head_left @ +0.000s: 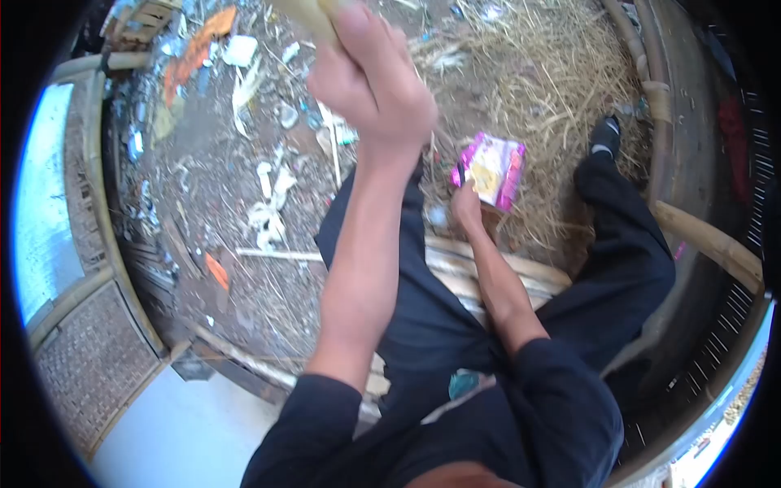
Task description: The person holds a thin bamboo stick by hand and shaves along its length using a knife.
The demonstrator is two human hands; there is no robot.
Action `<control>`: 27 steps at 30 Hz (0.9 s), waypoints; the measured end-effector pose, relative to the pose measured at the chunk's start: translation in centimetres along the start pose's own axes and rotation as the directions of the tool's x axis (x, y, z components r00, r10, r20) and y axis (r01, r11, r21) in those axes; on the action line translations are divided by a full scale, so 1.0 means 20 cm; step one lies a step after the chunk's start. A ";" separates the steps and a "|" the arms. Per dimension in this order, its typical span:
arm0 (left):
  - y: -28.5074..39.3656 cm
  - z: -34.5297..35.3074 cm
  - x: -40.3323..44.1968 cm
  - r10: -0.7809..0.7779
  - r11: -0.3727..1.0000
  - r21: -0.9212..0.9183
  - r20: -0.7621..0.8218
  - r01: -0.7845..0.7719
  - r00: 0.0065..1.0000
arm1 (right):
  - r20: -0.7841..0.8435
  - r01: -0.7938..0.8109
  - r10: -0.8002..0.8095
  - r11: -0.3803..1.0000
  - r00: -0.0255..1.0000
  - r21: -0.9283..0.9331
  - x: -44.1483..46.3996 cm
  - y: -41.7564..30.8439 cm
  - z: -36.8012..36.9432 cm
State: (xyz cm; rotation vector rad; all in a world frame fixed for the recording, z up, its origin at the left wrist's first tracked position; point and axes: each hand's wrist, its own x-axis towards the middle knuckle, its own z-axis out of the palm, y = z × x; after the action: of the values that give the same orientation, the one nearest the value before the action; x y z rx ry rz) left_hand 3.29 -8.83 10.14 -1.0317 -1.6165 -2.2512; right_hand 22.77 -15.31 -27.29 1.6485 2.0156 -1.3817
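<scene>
My left hand [378, 77] is raised close to the camera, its fingers closed around a pale yellowish stick [307, 16], possibly bamboo. The stick runs out of the top of the view, so its far end is hidden. Lower and farther off, my right hand [466, 205] is closed around something narrow and dark [461, 172] that pokes up past the fingers; its kind is too small to make out. Just beyond that hand lies a pink, white and yellow plastic packet [492, 171] on the ground. My right fingers overlap its near left edge in this view.
Dry straw [545, 89] covers the ground at the upper right. Litter and white plastic scraps [272, 207] are scattered on the left. Bamboo poles [708, 240] and a woven panel [98, 350] border the sides. My legs [439, 325] are spread over bamboo slats [521, 272].
</scene>
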 end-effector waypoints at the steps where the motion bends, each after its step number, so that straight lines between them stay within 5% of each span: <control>1: -0.03 0.01 0.05 0.011 1.000 0.007 0.012 -0.012 1.000 | 0.005 0.008 -0.008 1.000 1.000 0.016 0.11 -0.08 0.00; 3: 0.03 0.02 0.00 -0.011 1.000 0.019 0.053 0.010 0.999 | 0.227 0.068 -0.057 0.997 0.972 -0.042 -0.01 -0.01 -0.06; 5: 0.01 0.02 0.03 -0.031 0.999 0.030 0.016 0.031 0.999 | 0.066 0.079 -0.074 0.994 0.995 -0.076 0.03 0.01 -0.04; 8: 0.00 -0.03 0.01 -0.073 0.997 0.025 0.023 0.073 0.997 | 0.205 -0.041 0.033 0.999 0.978 0.033 0.09 0.03 -0.10; 10: 0.02 -0.03 0.00 -0.085 0.996 0.007 0.020 0.085 0.996 | 0.411 -0.310 0.134 0.864 0.902 0.397 0.18 0.06 -0.08; 14: 0.03 -0.02 0.00 -0.080 0.997 -0.021 0.018 0.080 0.997 | 0.628 -0.513 0.079 0.660 0.774 0.549 0.26 0.08 -0.09; 15: 0.02 -0.01 0.01 -0.072 0.997 -0.026 0.034 0.073 0.997 | 0.624 -0.509 0.068 0.651 0.778 0.563 0.29 0.04 -0.06; 17: 0.03 0.00 0.00 -0.083 0.997 -0.007 -0.009 0.083 0.997 | 0.348 -0.247 0.165 0.947 0.923 0.207 0.28 -0.01 -0.02; 18: 0.03 0.00 0.00 -0.090 0.996 -0.006 -0.002 0.090 0.996 | 0.119 -0.047 0.048 0.999 0.992 -0.009 0.26 -0.02 -0.02; 27: 0.03 0.02 -0.03 -0.058 0.998 0.032 0.056 0.056 0.997 | -0.034 -0.121 0.116 0.968 0.993 -0.222 0.15 -0.18 -0.26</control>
State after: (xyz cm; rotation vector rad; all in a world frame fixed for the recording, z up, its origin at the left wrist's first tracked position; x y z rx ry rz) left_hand 4.20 -8.84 10.40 -1.0648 -1.7190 -2.2449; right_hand 20.66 -9.36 -24.51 1.6580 1.9650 -1.0588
